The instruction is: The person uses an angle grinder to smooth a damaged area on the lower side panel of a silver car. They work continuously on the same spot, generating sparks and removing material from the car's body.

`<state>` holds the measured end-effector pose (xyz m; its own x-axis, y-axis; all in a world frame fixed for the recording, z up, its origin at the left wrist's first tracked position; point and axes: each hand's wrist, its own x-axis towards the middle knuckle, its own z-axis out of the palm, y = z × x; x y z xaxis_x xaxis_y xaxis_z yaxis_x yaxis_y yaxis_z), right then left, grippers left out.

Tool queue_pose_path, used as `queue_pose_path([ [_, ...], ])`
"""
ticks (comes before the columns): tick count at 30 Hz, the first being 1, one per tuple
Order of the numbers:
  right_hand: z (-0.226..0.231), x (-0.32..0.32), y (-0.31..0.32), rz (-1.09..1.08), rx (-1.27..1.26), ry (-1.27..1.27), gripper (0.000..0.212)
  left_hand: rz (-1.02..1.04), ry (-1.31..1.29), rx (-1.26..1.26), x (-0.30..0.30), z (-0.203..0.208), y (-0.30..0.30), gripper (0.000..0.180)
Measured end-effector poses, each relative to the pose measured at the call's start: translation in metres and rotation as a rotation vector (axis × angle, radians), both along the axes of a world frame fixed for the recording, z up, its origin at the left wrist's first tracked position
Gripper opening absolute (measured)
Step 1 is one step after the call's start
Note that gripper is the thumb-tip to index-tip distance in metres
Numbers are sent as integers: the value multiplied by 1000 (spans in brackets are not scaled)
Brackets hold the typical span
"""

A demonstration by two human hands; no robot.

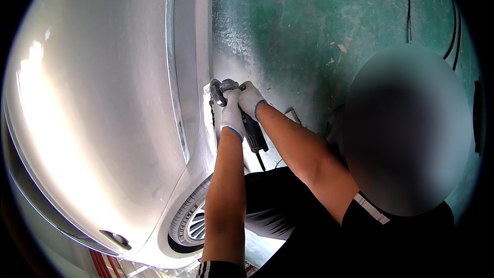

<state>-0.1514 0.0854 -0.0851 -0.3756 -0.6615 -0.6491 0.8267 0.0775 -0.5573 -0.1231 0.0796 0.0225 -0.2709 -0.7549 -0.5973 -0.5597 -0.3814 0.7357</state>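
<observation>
An angle grinder point(255, 137) with a dark body is held by both my hands beside the lower side of a silver car point(118, 98). My left hand point(232, 117), in a white knit glove with a blue cuff, is closed around the grinder's body near its head. My right hand point(251, 99), gloved alike, is closed at the head end; its exact hold is partly hidden. The round disc and guard point(218, 92) face the car's sill point(208, 108), where a pale, rough-edged patch shows. Whether the disc touches the sill, I cannot tell.
A power cord point(261, 161) runs from the grinder's rear toward my legs. The car's wheel point(193, 221) is close to my left forearm. A small pale block point(293, 117) lies on the dusty green floor point(303, 31). Dark cables point(409, 5) lie farther off; a blurred patch covers the right side.
</observation>
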Motion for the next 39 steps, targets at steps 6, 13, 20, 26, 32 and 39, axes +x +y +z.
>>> queue_pose_path([
  [6, -14, 1, -12, 42, 23, -22, 76, 59, -18, 18, -4, -2, -2, 39],
  [13, -23, 12, -25, -5, -5, -79, 80, -68, -127, -82, -3, -5, -5, 70],
  [20, -35, 17, -29, 21, -14, -48, 81, 29, -58, -6, -7, -6, 0, 41],
  [26, -35, 13, -25, 119, 38, 8, 78, 75, -69, -15, -6, -11, -1, 38],
  [32, -33, 9, -25, 138, 31, 46, 73, 127, 15, 7, -3, -16, 1, 36],
  [39, -49, 9, -31, 130, 73, 67, 69, 136, 2, 10, -15, -10, 12, 36],
])
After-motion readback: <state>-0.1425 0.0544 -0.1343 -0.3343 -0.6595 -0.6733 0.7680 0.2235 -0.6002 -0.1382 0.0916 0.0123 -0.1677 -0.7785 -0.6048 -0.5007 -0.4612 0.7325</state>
